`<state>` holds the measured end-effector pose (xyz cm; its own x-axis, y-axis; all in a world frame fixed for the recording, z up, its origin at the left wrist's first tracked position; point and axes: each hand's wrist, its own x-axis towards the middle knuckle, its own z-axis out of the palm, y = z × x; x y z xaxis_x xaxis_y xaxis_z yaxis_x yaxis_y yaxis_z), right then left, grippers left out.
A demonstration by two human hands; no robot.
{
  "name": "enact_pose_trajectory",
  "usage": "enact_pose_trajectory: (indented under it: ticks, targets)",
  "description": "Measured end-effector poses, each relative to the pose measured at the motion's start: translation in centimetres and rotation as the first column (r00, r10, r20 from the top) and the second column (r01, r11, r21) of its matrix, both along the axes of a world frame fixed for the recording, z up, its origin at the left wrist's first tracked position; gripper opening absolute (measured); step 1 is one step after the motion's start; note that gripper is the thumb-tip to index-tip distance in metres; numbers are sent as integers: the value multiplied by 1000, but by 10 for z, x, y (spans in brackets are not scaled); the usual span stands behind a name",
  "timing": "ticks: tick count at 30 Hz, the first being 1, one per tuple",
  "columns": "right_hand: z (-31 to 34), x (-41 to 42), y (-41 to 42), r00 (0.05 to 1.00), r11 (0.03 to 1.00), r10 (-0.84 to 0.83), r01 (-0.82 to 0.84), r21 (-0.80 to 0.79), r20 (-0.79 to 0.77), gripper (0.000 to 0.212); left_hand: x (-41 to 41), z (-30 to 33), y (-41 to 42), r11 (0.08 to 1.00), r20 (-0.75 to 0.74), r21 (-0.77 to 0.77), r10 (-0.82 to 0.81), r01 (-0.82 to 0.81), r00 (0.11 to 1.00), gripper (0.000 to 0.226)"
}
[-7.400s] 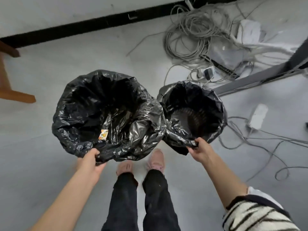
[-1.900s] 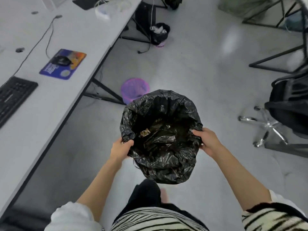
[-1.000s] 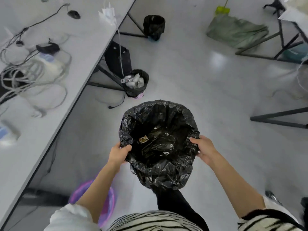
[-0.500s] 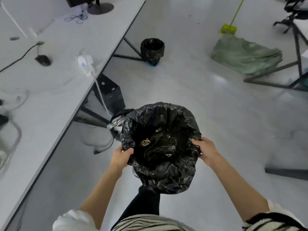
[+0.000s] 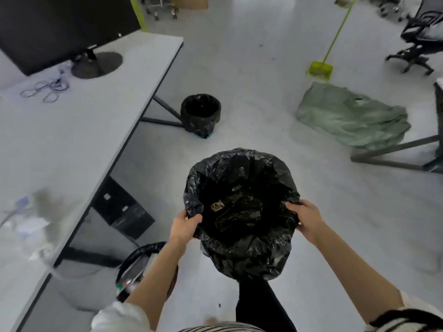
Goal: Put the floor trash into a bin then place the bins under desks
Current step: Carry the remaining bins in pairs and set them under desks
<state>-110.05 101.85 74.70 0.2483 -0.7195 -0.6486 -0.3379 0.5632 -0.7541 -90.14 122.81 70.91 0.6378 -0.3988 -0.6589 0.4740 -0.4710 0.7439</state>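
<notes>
- Black plastic lines the bin point(image 5: 242, 212) that the person carries in front of the body, above the pale floor point(image 5: 263, 75) and clear of it.
- The left hand point(image 5: 183, 226) grips the near-left rim of the bin, its fingers point(image 5: 195, 218) curled over the bunched liner and pressed onto it.
- The right hand point(image 5: 308, 219) holds the right rim, thumb on top and fingers wrapped down the outside, closed on the plastic.
- Inside the bin, low on the left side of the liner, lies a small piece of trash point(image 5: 217, 206) with orange and white on it.
- A long white table point(image 5: 72, 130) runs along the left, its edge near the carried bin but not touching it.
- On the far end of the table stands a dark monitor point(image 5: 62, 27) on a round base, with thin looped cables point(image 5: 45, 88) beside it.
- A second bin point(image 5: 201, 113), also lined in black, stands on the floor just beside the table's dark leg frame at the far end.
- A third bin point(image 5: 141, 262) sits on the floor by the table's near side, partly hidden behind the left forearm; pale litter shows in it, too blurred to name.
- To the right, a green sack point(image 5: 352, 118) lies crumpled on the floor.
- A yellow-green broom point(image 5: 321, 70) stands just beyond the sack.
- A black office chair point(image 5: 422, 37) stands at the far right.
</notes>
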Motion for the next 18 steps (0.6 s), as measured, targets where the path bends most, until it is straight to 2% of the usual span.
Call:
enact_pose_trajectory:
  ticks: [6,12,18]
  targets:
    - [-11,114,-182,998,997,63,-64,32,18,17,98,-5,-170,994,-7,25,107,-107,994,28]
    - [7,231,-354,993,992,119,-119,26,16,17,196,11,-328,987,23,48,151,-152,988,32]
    - [-8,350,-480,983,982,179,-180,61,31,18,311,2,-447,981,22,55,183,-184,983,30]
